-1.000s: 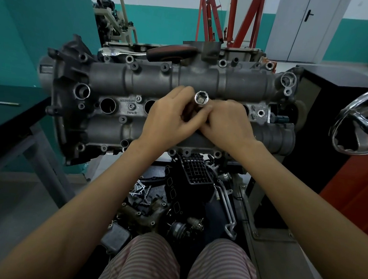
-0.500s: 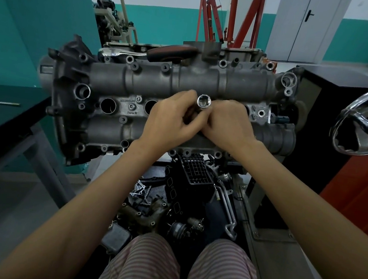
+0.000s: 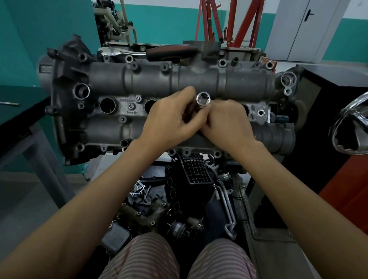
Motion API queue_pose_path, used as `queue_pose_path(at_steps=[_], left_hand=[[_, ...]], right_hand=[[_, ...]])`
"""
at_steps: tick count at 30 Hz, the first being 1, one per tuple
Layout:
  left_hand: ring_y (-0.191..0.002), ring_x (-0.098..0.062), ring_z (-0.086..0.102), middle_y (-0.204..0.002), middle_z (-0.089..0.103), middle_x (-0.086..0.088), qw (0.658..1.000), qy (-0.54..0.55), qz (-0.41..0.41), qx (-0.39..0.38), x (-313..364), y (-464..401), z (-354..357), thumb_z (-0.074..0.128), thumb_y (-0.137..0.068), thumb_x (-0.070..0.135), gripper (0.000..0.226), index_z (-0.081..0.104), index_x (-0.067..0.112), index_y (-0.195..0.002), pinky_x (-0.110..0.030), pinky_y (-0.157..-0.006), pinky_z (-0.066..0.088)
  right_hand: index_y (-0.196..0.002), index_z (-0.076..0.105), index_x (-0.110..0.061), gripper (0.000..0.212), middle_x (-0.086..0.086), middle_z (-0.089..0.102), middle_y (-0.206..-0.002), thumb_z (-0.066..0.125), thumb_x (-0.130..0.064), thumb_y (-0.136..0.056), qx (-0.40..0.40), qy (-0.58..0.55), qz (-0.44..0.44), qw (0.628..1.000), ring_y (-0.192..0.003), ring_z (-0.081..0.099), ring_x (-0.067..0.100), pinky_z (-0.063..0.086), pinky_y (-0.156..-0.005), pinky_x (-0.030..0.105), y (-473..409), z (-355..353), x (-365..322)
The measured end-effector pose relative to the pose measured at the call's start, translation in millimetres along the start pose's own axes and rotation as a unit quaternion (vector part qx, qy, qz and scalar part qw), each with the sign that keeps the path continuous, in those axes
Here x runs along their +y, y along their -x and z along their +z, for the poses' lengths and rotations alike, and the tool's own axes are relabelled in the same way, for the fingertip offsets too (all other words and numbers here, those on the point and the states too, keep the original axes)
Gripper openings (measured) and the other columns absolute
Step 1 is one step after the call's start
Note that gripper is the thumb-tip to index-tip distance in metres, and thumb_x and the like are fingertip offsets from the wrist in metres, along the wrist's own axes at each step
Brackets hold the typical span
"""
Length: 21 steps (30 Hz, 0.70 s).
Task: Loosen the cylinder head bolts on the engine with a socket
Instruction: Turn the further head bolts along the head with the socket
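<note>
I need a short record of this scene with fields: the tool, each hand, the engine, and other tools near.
tool: socket, open end facing the camera, held in front of the engine
left hand: left hand grips the part below the socket
right hand: right hand grips it from the other side, touching the left
engine: cylinder head on a stand, facing the person
other tool: ratchet with a dark handle lies on top of the engine
bolt contact: cannot tell

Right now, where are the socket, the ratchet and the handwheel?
socket (image 3: 203, 99), head view, open hex end.
ratchet (image 3: 172, 51), head view, dark handle grip.
handwheel (image 3: 365, 94), head view, chrome rim.
</note>
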<state>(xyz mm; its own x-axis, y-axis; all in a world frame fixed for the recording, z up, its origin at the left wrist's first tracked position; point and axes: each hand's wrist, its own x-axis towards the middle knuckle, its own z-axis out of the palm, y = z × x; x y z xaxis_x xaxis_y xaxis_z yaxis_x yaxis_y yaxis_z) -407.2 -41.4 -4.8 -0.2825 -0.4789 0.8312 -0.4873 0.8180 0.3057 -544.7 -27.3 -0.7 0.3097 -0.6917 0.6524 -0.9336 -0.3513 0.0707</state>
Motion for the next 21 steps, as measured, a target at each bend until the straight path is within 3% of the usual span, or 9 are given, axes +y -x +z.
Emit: queue_pose_path(at_steps=[3,5,7,10,15,18,21], left_hand=[[-0.056,-0.020,0.047,-0.064,0.047,0.002,1.000,-0.019,0.008,-0.008,0.3,2.4,1.2,0.044,-0.084,0.036,0.035,0.049,0.003,-0.078,-0.035,-0.050,0.039],[-0.055,-0.013,0.044,-0.062,0.044,0.009,1.000,-0.023,0.008,0.005,-0.2,2.7,1.9,0.045,-0.087,0.036,0.035,0.054,0.003,-0.078,-0.030,-0.051,0.036],[-0.052,-0.007,0.037,-0.053,0.035,0.014,1.000,-0.016,0.008,0.014,-0.6,2.2,2.2,0.049,-0.088,0.035,0.035,0.058,0.006,-0.071,-0.023,-0.050,0.027],[-0.050,-0.007,0.033,-0.047,0.028,0.014,0.999,0.004,0.020,0.028,0.2,0.3,-0.2,0.055,-0.087,0.032,0.032,0.046,0.018,-0.060,-0.019,-0.048,0.021],[-0.055,-0.015,0.045,-0.061,0.049,0.001,1.000,-0.011,0.008,-0.001,0.3,2.5,1.3,0.044,-0.085,0.035,0.035,0.050,0.001,-0.077,-0.031,-0.051,0.036],[-0.058,-0.010,0.039,-0.061,0.038,0.013,1.000,-0.011,0.004,0.008,0.3,1.7,1.3,0.044,-0.086,0.032,0.022,0.040,0.014,-0.074,-0.022,-0.051,0.027],[-0.056,-0.007,0.037,-0.057,0.036,0.016,1.000,-0.009,0.013,0.023,-1.7,1.5,2.9,0.052,-0.088,0.030,0.028,0.051,0.014,-0.066,-0.020,-0.051,0.026]], right_hand=[[-0.095,0.055,-0.006,0.030,0.010,0.065,-0.086,0.042,-0.032,-0.089,0.013,-0.009,-0.001,1.000,-0.074,0.059,0.031,0.033,-0.066,0.032,0.0,0.2,-0.9],[-0.102,0.052,-0.006,0.037,0.009,0.066,-0.089,0.041,-0.037,-0.087,0.029,-0.023,0.010,0.999,-0.074,0.060,0.030,0.032,-0.064,0.030,-0.3,-0.3,-1.5],[-0.101,0.053,-0.006,0.043,0.008,0.067,-0.087,0.038,-0.043,-0.085,0.034,-0.020,0.018,0.999,-0.074,0.061,0.030,0.032,-0.063,0.030,-0.4,-0.2,-2.0],[-0.093,0.061,-0.007,0.042,0.012,0.068,-0.082,0.040,-0.044,-0.087,0.018,0.001,0.016,1.000,-0.076,0.061,0.031,0.037,-0.068,0.034,-0.3,-0.1,-2.0],[-0.089,0.056,-0.005,0.029,0.013,0.065,-0.084,0.043,-0.030,-0.090,0.014,-0.009,0.002,1.000,-0.072,0.058,0.033,0.034,-0.066,0.034,0.9,-2.3,-1.8],[-0.097,0.051,-0.001,0.030,0.012,0.066,-0.085,0.047,-0.030,-0.088,0.033,-0.025,0.002,0.999,-0.070,0.059,0.034,0.027,-0.059,0.030,1.3,-3.4,-4.9],[-0.092,0.052,-0.003,0.033,0.013,0.067,-0.079,0.050,-0.035,-0.087,0.042,-0.024,0.012,0.999,-0.068,0.060,0.034,0.026,-0.058,0.030,1.1,-3.0,-4.7]])
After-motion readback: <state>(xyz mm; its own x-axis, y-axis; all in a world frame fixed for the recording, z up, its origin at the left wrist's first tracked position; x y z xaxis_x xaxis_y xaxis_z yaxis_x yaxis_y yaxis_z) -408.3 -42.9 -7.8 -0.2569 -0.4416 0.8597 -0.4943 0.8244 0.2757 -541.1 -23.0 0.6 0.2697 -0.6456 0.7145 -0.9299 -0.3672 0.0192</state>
